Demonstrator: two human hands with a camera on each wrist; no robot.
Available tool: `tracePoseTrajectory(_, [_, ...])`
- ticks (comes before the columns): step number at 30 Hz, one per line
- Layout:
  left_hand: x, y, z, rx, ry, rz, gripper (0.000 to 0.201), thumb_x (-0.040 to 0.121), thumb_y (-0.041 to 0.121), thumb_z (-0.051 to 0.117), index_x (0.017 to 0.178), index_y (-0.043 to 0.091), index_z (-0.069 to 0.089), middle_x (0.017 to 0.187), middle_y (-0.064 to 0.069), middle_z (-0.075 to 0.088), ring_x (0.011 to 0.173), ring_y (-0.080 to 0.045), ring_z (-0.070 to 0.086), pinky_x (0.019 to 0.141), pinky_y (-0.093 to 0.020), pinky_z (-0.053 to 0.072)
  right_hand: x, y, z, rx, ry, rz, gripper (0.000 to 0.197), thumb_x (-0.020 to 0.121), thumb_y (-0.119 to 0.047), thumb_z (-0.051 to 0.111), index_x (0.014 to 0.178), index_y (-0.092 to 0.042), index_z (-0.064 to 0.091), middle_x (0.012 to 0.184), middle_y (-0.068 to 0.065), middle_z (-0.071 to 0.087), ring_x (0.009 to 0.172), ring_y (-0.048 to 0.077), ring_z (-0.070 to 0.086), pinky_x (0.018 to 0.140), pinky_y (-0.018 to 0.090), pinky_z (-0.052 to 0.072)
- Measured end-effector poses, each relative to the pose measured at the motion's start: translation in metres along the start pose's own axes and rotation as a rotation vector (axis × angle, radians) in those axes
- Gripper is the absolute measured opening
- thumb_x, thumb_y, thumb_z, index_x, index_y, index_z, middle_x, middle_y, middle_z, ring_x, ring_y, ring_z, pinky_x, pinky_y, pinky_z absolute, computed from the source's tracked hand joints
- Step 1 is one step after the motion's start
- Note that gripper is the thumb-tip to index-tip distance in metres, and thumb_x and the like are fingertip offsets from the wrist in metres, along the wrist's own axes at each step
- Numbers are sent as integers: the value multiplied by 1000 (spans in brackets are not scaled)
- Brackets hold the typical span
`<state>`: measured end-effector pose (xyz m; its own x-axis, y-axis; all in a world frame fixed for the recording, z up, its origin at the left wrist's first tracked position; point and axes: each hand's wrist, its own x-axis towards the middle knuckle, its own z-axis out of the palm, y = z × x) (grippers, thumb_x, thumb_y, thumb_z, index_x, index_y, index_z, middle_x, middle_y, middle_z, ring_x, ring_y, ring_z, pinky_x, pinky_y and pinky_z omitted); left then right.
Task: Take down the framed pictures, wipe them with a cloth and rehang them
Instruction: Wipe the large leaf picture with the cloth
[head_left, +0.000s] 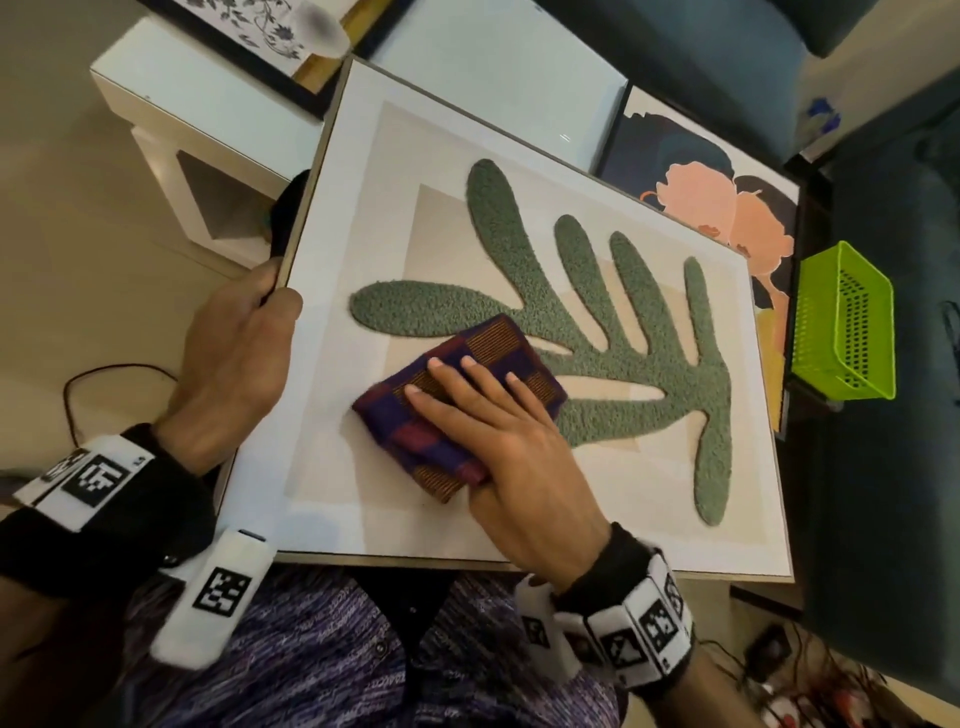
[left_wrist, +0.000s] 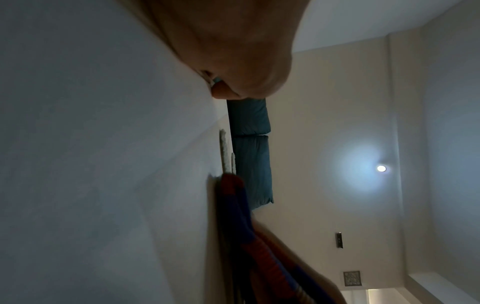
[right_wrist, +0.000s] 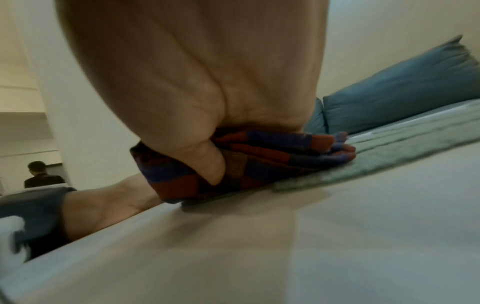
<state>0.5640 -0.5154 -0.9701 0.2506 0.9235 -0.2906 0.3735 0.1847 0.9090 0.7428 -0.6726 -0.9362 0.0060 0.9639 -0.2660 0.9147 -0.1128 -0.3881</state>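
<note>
A large framed picture (head_left: 649, 525) with a green leaf shape on a pale ground lies tilted across my lap, face up. My left hand (head_left: 234, 353) grips its left edge, thumb on the glass and fingers under the frame. My right hand (head_left: 498, 431) lies flat on a folded purple, red and orange checked cloth (head_left: 457, 374), fingers straight on top and the thumb tucked against the cloth's side. The cloth (right_wrist: 259, 156) rests on the glass at the leaf's lower left. In the left wrist view the cloth (left_wrist: 233, 197) shows edge-on against the picture.
A second picture (head_left: 717, 208) with peach shapes on dark lies under the far right corner. A black-framed floral print (head_left: 249, 31) rests on the white side table (head_left: 171, 104). A green plastic basket (head_left: 841, 322) stands at the right. Blue sofa cushions (right_wrist: 402, 92) lie behind. Cables trail on the floor.
</note>
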Motion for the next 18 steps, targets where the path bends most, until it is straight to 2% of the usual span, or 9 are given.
tracePoseTrajectory(2, [1,1,0,-5,-1,-1,64,100,2,39,53,41,56,44,20,43,46,-2,39,46,-20,26,-4,28,-9,1,42,86,81,76,-15,41,152,-41,40,163,-18,26,154,7,13,123,47,19])
tracePoseTrajectory(4, [2,0,2,-10,13,-3,55,100,2,39,57,34,54,45,20,43,46,-2,39,44,-17,25,-8,55,-19,-20,91,208,78,79,-17,44,152,-44,39,163,-18,25,154,7,15,123,48,21])
tracePoseTrajectory(5, [2,-1,3,-7,24,-8,48,100,3,39,62,29,51,46,20,45,47,-2,40,46,-17,26,-10,64,-23,-32,112,259,74,82,-20,43,152,-45,38,163,-19,24,154,8,15,123,48,21])
tracePoseTrajectory(7, [4,-3,3,8,26,-25,38,101,6,40,70,26,51,50,19,48,50,-3,42,55,-27,31,-11,65,-24,-54,128,302,69,86,-28,36,153,-43,37,164,-16,24,154,10,15,123,48,20])
tracePoseTrajectory(9, [5,-4,3,9,22,-45,35,100,9,40,75,28,56,53,18,50,51,-5,41,58,-32,31,-8,47,-16,-67,110,254,74,81,-29,30,154,-40,37,164,-12,25,155,14,16,124,47,19])
tracePoseTrajectory(11, [6,-4,2,19,24,-53,35,101,11,40,77,30,59,55,19,53,52,-4,43,56,-29,32,-5,18,-4,-59,84,166,79,76,-26,29,154,-38,36,165,-11,25,155,14,14,124,46,16])
tracePoseTrajectory(14, [4,-4,1,37,18,-42,33,102,12,40,89,28,67,62,18,59,57,-3,46,60,-31,35,-1,-16,12,-63,34,65,75,81,-28,33,156,-38,33,166,-11,21,156,14,7,125,46,12])
tracePoseTrajectory(16, [4,-5,0,29,19,-38,33,101,13,41,100,23,72,75,5,66,66,-7,49,65,-33,37,1,-31,19,-72,10,13,77,80,-25,37,156,-38,31,167,-10,17,156,14,3,125,48,11])
tracePoseTrajectory(18, [4,-7,-1,23,26,-43,31,101,13,41,99,20,71,81,-8,65,69,-12,49,67,-35,37,2,-37,21,-67,-10,-37,76,81,-25,33,156,-36,31,168,-9,17,156,15,3,125,49,10])
